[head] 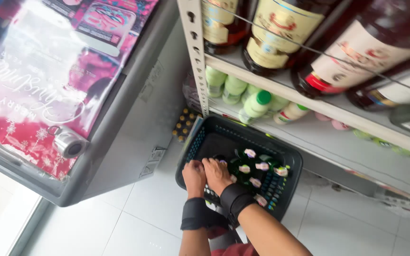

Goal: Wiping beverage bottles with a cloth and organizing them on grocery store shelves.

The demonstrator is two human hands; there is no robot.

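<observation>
The dark plastic basket (290,163) is being gripped at its near rim by the left hand (194,176) and right hand (217,174), fingers curled shut over the edge. Its long axis is running toward the shelf. Dark green bottles (250,167) are standing upright inside.

L arm: I have it reaching forward from bottom centre, black band round the wrist | left hand (194,176): knuckles up, fingers curled downward | R arm: angled in from lower right, black band at the wrist | right hand (217,174): curled likewise, pressed against the left | fingertips hidden.
</observation>
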